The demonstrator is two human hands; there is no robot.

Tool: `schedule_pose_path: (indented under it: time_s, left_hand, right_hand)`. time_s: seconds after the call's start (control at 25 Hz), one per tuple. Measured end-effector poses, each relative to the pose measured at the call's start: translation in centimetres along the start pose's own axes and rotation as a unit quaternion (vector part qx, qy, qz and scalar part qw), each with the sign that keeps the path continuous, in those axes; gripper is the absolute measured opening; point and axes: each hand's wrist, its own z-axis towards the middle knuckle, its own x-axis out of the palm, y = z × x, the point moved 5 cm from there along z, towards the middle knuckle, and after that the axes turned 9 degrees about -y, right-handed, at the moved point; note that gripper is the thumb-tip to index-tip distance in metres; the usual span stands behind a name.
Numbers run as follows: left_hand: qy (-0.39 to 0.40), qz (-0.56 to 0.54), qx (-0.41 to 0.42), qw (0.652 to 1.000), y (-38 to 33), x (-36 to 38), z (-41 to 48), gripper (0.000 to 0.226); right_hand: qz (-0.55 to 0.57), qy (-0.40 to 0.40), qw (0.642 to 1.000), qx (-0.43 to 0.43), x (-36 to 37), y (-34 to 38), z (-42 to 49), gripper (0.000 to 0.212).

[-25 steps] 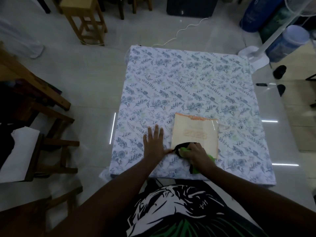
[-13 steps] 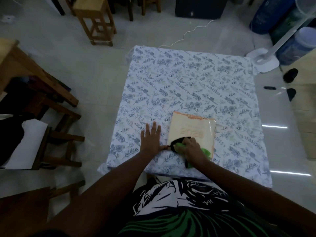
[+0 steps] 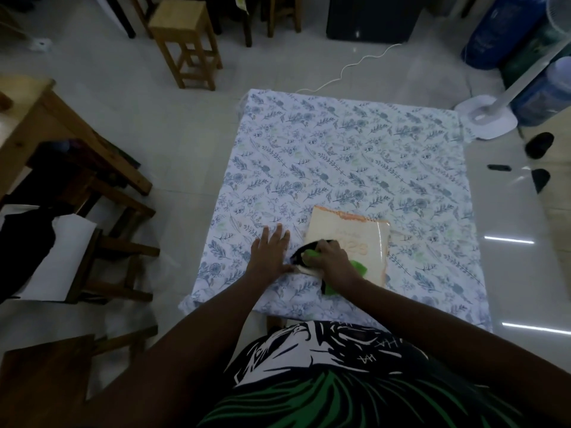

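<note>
A wooden chair (image 3: 117,251) stood at the left edge of the frame, well apart from the work. In the lower centre, the left hand (image 3: 272,253) lay flat on the floral tablecloth (image 3: 340,156). Its fingers were straight and slightly spread, and its thumb touched the near left corner of the calendar (image 3: 343,227), apparently to pin it. Just to the right, the right hand (image 3: 335,261) curled its fingers round a green and black cloth (image 3: 358,267), pressing it onto the calendar's lower left part. The calendar lay flat, right of centre near the table's near edge, with its bound edge at the far side. This looked like the wiping step, with only the near part covered. The next move would probably call for sweeping the cloth toward the upper right, with the thumb holding the corner down.
</note>
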Motion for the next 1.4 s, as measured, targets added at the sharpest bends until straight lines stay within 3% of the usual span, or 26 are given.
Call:
schedule_pose_path:
  time_s: [0.12, 0.24, 0.4, 0.48, 0.6, 0.68, 0.8, 0.96, 1.08, 1.16, 1.24, 1.4]
  left_hand:
    - [-0.004, -0.012, 0.007, 1.000, 0.4, -0.2, 0.1, 0.105]
    - [0.013, -0.032, 0.006, 0.999, 0.4, -0.4, 0.1, 0.112]
    - [0.031, -0.029, 0.002, 0.999, 0.3, -0.5, 0.2, 0.102]
    - [0.022, -0.032, -0.001, 0.999, -0.5, -0.7, 0.4, 0.094]
    - [-0.002, -0.009, 0.074, 0.997, -3.1, -0.3, -0.3, 0.080]
    - [0.020, 0.006, 0.096, 0.995, -4.4, 0.7, -1.1, 0.077]
    - [0.019, 0.009, 0.072, 0.997, -4.9, 0.9, -1.2, 0.079]
    - [0.016, 0.028, 0.068, 0.997, -5.2, 0.2, -0.6, 0.076]
    - [0.009, 0.034, 0.076, 0.996, -5.4, -0.3, -0.6, 0.074]
    - [0.004, 0.032, 0.084, 0.996, -5.5, -0.8, -0.5, 0.071]
    - [-0.017, 0.050, 0.091, 0.994, -5.7, -1.1, -0.5, 0.065]
    - [-0.022, 0.033, 0.097, 0.995, -7.1, -1.0, -0.5, 0.059]
  right_hand:
    - [-0.036, 0.045, 0.992, -0.116, 0.5, -0.1, -2.7, 0.036]
    - [-0.006, 0.035, 0.989, -0.144, -0.4, -0.7, -1.7, 0.027]
    - [0.066, -0.034, 0.996, 0.039, -1.8, -2.8, 2.2, 0.026]
    - [0.040, -0.060, 0.988, 0.136, -2.2, -4.5, 4.1, 0.029]
    - [-0.003, -0.060, 0.980, 0.188, -2.6, -5.2, 5.9, 0.043]
    - [-0.031, -0.065, 0.982, 0.173, -2.6, -4.9, 6.0, 0.049]
    - [-0.020, -0.025, 0.995, 0.100, -1.8, -4.7, 4.0, 0.040]
    - [-0.011, 0.006, 0.998, -0.062, -1.3, -5.5, -2.6, 0.037]
    - [-0.018, -0.034, 0.999, 0.023, -2.6, -8.3, -0.1, 0.032]
    - [-0.036, -0.065, 0.987, 0.144, -3.6, -9.3, 3.2, 0.040]
    - [-0.047, -0.062, 0.977, 0.197, -3.7, -8.6, 4.5, 0.049]
    - [0.006, -0.051, 0.997, 0.063, -2.0, -5.4, -1.7, 0.042]
